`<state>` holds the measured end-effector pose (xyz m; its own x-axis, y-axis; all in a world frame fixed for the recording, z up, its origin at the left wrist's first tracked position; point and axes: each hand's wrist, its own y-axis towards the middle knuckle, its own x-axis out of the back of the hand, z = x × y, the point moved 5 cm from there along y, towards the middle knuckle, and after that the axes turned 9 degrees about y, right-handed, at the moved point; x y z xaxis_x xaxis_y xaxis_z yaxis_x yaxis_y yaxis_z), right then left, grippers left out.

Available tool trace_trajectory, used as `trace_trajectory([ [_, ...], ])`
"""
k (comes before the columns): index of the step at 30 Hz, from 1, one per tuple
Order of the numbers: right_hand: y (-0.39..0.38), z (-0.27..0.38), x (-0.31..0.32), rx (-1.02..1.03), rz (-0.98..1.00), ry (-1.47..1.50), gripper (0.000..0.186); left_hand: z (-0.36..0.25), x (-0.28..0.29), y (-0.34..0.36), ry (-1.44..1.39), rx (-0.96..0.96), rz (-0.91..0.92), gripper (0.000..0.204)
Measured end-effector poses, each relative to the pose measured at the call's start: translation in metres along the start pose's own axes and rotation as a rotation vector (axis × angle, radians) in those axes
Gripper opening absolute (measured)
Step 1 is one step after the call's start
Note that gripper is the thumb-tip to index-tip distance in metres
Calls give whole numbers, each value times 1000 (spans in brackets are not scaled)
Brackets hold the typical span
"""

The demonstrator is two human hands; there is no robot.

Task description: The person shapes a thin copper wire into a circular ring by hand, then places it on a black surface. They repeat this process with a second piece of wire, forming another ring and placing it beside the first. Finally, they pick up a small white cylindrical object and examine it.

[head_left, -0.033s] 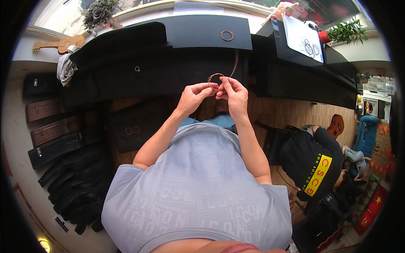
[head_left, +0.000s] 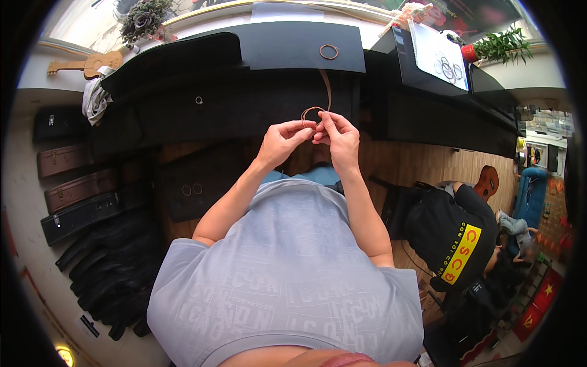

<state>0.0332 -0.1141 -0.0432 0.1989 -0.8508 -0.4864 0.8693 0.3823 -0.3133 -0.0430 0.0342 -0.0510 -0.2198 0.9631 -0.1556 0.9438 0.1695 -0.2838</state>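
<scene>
The person's bare left forearm (head_left: 229,196) slants from near left toward far right; the bare right forearm (head_left: 367,211) slants from near right toward far left, both elbows bent. The bare left hand (head_left: 280,144) points its fingers right, thumb close to the fingertips. Just right of it, the bare right hand (head_left: 344,140) curls leftward, thumb and index finger pinched.

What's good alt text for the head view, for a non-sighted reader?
A person's left hand and right hand hold a thin copper-coloured coil by the fingertips, before black furniture. A similar coil lies on its top. Dark cases line the left; another person is at right.
</scene>
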Motion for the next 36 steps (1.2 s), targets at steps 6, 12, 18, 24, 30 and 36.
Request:
trace_trajectory([
  [6,0,-6,-2,14,-11,-12,23,15,-7,6,-54,-77,-203,33],
  [12,0,-8,0,-3,-40,-13,25,37,-12,8,-491,129,-108,38],
  [18,-1,-14,-1,-51,-53,5,26,30,-12,6,-819,152,147,39],
  [24,-3,-18,-1,-12,-66,-37,25,19,-15,5,-474,71,64,59],
  [30,0,-12,2,18,-71,-69,25,11,-4,1,-62,38,109,63],
  [36,4,-20,9,-54,2,-112,25,18,3,0,153,112,124,32],
])
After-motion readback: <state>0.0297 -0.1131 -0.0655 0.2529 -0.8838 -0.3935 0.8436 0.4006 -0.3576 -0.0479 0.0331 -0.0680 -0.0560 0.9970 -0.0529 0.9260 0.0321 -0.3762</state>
